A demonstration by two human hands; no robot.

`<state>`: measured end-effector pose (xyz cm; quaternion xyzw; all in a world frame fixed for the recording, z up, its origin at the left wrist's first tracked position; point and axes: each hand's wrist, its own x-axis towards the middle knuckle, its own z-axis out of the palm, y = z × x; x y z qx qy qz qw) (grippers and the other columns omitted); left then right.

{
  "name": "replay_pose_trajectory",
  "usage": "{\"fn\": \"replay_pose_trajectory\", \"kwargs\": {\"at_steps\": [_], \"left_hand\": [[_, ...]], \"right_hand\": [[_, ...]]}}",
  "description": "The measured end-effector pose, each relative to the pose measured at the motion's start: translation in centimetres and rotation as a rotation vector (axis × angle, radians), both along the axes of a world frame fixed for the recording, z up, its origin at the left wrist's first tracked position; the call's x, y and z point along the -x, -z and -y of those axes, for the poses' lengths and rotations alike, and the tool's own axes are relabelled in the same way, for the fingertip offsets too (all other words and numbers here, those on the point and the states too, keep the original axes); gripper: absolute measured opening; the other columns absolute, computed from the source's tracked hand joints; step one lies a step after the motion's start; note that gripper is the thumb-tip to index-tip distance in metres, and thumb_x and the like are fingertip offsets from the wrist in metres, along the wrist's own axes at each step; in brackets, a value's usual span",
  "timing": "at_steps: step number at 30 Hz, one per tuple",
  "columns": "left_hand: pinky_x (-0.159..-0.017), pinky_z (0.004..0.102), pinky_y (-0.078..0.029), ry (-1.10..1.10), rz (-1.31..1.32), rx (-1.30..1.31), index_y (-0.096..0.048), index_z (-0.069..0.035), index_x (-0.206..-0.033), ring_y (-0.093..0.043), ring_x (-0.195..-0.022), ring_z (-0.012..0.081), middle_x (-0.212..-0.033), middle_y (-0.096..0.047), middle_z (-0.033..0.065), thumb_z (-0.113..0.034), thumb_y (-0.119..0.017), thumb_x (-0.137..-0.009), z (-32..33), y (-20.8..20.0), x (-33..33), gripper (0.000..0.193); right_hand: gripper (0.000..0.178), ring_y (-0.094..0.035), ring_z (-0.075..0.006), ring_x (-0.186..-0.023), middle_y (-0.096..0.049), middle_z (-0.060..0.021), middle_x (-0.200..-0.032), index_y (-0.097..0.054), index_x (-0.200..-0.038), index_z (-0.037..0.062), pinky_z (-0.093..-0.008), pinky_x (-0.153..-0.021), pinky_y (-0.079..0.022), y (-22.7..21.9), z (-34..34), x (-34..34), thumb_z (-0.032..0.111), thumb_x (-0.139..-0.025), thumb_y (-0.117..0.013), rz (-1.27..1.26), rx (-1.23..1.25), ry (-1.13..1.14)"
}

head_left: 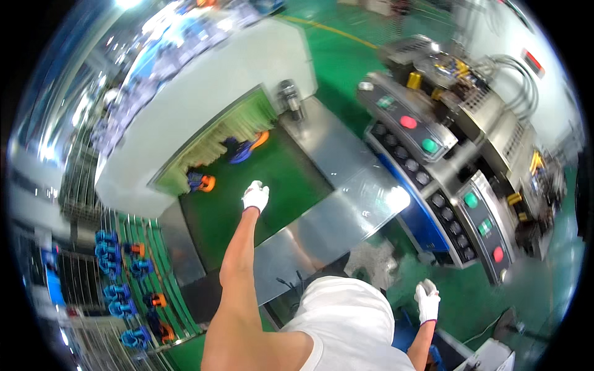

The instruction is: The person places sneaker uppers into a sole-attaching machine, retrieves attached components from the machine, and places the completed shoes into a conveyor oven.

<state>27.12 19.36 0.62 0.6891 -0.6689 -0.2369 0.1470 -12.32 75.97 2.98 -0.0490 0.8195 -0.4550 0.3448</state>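
My left hand (255, 196), in a white glove, reaches out over the green conveyor belt (284, 191). Its fingers are loosely bent and apart, and I see nothing in them. Ahead of it on the belt lie two shoe-like pieces: a dark blue and orange one (201, 182) at the left and a blue one with an orange end (247, 148) farther off, both near a fringed curtain (216, 145). My right hand (427, 301), also white-gloved, hangs low at the right, away from the belt. Its fingers are loosely spread with nothing visible between them.
A pale machine housing (204, 86) spans the belt, with metal ledges (322, 216) around it. At the left, a green rack (167, 272) bears several blue and orange shoe-like pieces. On the right stands a machine with button panels (482, 222) and gauges (448, 226).
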Motion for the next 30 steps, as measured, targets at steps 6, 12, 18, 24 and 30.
{"fn": "replay_pose_trajectory", "kwargs": {"at_steps": [6, 12, 18, 24, 30], "left_hand": [[-0.118, 0.0548, -0.037, -0.174, 0.218, -0.328, -0.035, -0.019, -0.16, -0.047, -0.141, 0.0425, -0.16, -0.04, 0.0221, -0.036, -0.071, -0.09, 0.6, 3.2, -9.4, 0.081], [-0.113, 0.0527, -0.041, -0.45, 0.235, 0.176, -0.028, -0.018, -0.163, -0.048, -0.138, 0.0451, -0.161, -0.036, 0.0238, -0.039, -0.067, -0.092, 14.3, 2.7, -21.7, 0.083], [-0.105, 0.0521, -0.046, -0.34, 0.295, 0.207, -0.057, -0.013, -0.142, -0.058, -0.125, 0.0432, -0.141, -0.056, 0.0235, -0.035, -0.064, -0.096, 23.7, 4.8, -31.5, 0.051], [-0.086, 0.0523, -0.052, -0.172, 0.327, 0.251, -0.068, -0.008, -0.111, -0.065, -0.1, 0.043, -0.108, -0.064, 0.0209, -0.023, -0.063, -0.099, 18.3, 2.9, -26.0, 0.02], [-0.084, 0.0501, -0.053, 0.201, 0.007, 0.416, -0.062, -0.008, -0.104, -0.064, -0.094, 0.0371, -0.102, -0.064, 0.0159, -0.01, -0.067, -0.086, 5.1, 0.3, -13.9, 0.018]], "right_hand": [[0.056, -0.071, -0.025, -0.091, -0.071, -0.0161, -0.115, -0.063, -0.132, -0.0009, -0.0378, -0.074, -0.059, 10.2, 1.6, 3.1, 0.024, -0.085, -0.08, -0.363, -0.499, -0.309], [0.023, -0.066, -0.0188, -0.069, -0.068, -0.007, -0.085, -0.067, -0.096, 0.0028, -0.039, -0.057, -0.056, 6.3, -0.1, 5.9, 0.018, -0.082, -0.078, -0.11, -0.718, -0.444], [0.046, -0.067, -0.0263, -0.09, -0.069, -0.0134, -0.11, -0.061, -0.126, 0.0031, -0.0413, -0.07, -0.057, -2.4, 11.1, 5.8, 0.027, -0.089, -0.076, 0.116, -0.899, -0.532], [0.048, -0.072, -0.0277, -0.105, -0.075, -0.017, -0.107, -0.069, -0.118, -0.0044, -0.038, -0.092, -0.056, 1.6, 20.3, 4.5, 0.028, -0.083, -0.077, -0.24, -0.701, -0.736], [0.07, -0.062, -0.0353, -0.125, -0.064, -0.027, -0.131, -0.043, -0.151, -0.003, -0.0396, -0.106, -0.048, 1.2, 36.6, -7.7, 0.026, -0.093, -0.07, -0.22, -0.019, -1.233]]}}
